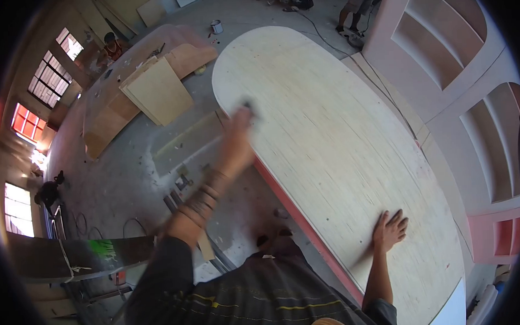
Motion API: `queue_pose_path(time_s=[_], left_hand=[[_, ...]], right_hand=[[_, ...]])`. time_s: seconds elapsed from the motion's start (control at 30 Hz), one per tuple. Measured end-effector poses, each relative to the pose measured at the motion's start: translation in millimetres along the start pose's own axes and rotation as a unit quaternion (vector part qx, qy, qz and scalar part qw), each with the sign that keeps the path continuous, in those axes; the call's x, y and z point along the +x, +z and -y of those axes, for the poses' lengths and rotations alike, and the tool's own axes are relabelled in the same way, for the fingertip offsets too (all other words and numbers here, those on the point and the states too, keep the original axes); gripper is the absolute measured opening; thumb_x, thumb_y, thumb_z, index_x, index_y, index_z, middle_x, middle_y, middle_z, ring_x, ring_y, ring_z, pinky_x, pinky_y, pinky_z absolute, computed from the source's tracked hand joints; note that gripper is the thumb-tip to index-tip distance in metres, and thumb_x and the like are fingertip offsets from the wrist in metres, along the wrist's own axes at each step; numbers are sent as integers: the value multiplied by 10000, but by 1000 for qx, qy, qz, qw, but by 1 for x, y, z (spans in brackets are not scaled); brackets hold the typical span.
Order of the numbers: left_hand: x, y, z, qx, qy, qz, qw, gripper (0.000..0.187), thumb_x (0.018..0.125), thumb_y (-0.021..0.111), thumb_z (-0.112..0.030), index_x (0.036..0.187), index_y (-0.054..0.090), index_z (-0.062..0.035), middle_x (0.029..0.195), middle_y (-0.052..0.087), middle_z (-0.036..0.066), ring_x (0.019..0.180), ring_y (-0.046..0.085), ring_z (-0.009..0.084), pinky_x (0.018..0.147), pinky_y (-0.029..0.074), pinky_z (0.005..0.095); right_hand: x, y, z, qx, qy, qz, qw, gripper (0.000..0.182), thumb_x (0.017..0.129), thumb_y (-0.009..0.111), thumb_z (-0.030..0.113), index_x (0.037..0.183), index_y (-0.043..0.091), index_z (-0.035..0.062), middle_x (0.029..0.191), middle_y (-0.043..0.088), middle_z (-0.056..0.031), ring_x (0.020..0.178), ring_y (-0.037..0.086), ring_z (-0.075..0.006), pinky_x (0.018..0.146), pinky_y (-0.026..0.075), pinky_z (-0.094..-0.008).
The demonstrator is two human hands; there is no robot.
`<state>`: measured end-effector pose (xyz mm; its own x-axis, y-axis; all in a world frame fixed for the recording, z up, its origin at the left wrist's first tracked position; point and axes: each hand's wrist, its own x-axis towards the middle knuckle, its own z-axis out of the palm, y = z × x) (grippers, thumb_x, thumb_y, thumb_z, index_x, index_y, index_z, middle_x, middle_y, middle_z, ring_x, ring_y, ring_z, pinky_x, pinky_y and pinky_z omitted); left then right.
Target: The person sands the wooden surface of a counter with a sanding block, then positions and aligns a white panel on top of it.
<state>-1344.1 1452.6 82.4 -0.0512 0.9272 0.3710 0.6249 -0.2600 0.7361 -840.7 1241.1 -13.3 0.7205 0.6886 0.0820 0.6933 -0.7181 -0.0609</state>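
Note:
A long, pale wooden tabletop (322,131) with a rounded far end and a pink-red edge lies before me. My left hand (239,134) is at its left edge near the far end, smeared by motion. Its fingers are closed around a small dark block-like thing (248,107), too blurred to name for sure. My right hand (390,231) lies flat on the near right part of the board, fingers spread and holding nothing. Thin dark grain lines and a few dark dots mark the wood surface.
White and pink shelf units (439,36) stand along the right. Stacked plywood sheets (157,91) rest on a curved brown piece to the left. A paint can (216,27) and a cable (324,40) lie beyond. Another person (113,48) is at the far left.

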Motion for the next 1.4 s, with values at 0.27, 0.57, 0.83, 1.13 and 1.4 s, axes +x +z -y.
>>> queue_pose_path(time_s=[0.27,0.57,0.83,1.13,1.4], left_hand=[[-82,104,0,82,290,315,900,687,953,613,-80,1619,453,-22,1718,405,188,1608,354,358,1321,264,542],[164,-129,231,380,-256,7,889,595,1046,531,-142,1618,423,-14,1598,478,285,1522,420,467,1284,318,565],[87,83,70,118,327,380,857,607,1087,491,-180,1658,375,-9,1732,353,233,1607,345,406,1311,249,603],[347,-123,358,389,-203,279,854,548,1111,473,-213,1618,429,-7,1705,394,230,1603,329,406,1296,276,589],[287,59,235,74,287,314,902,544,1107,444,-137,1626,417,24,1694,404,263,1603,352,406,1316,286,541]], right_hand=[[0,-3,0,-4,-13,20,1000,785,1104,456,555,1729,281,114,1778,202,-281,1657,178,-434,1324,151,-622],[6,16,-1,-56,30,3,998,739,1109,463,487,1742,275,155,1803,202,-208,1661,208,-388,1330,171,-606],[14,32,1,-59,119,-4,991,713,1137,447,520,1743,277,183,1820,208,-133,1674,172,-384,1304,204,-638],[0,63,143,138,116,-161,970,707,1112,572,522,1680,409,134,1744,265,-314,1618,219,-524,1283,258,-638],[10,66,348,185,15,-129,974,669,1097,638,388,1653,438,75,1747,245,-315,1621,230,-477,1305,216,-591]])
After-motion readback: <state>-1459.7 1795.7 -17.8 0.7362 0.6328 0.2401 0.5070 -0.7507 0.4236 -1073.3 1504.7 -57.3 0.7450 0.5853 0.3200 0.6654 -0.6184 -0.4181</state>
